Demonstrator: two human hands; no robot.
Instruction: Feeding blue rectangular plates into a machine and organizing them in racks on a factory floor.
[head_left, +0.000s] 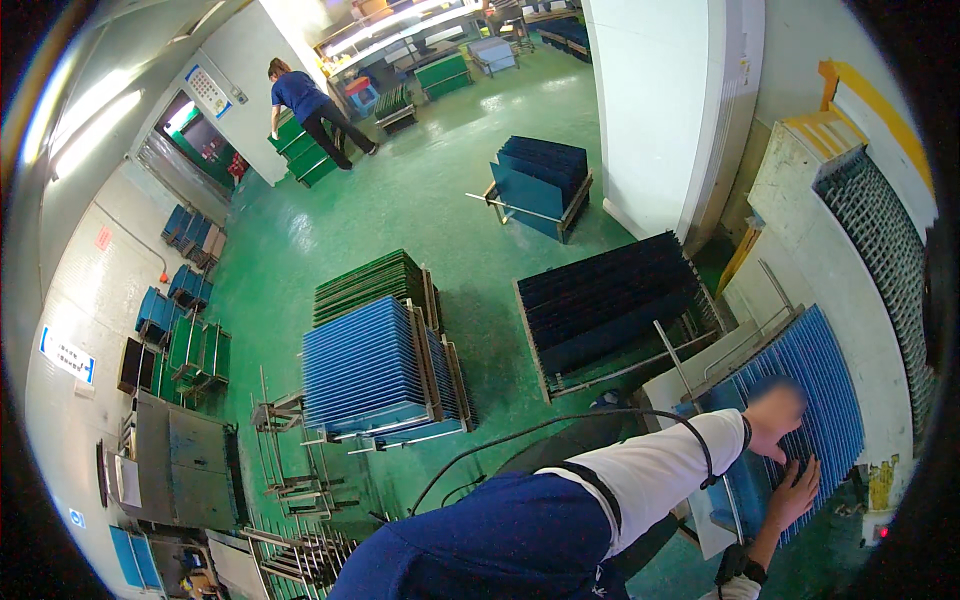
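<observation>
At the right, a rack of upright thin blue panels stands close-packed, with metal rods along its side. My left hand reaches over the panels from a white sleeve; it is mostly blurred, with a thumb showing at its lower side, so its grip cannot be made out. Just below it, my right hand rests on the panels' edges, fingers apart and stretched across them. A dark band with a small device circles the right wrist. A black cable loops over my left sleeve.
Machine with a toothed track stands beyond the panels. A rack of dark panels, stacked blue panels and green panels stand on the green floor. Another person bends over green panels. Metal frames stand at lower left.
</observation>
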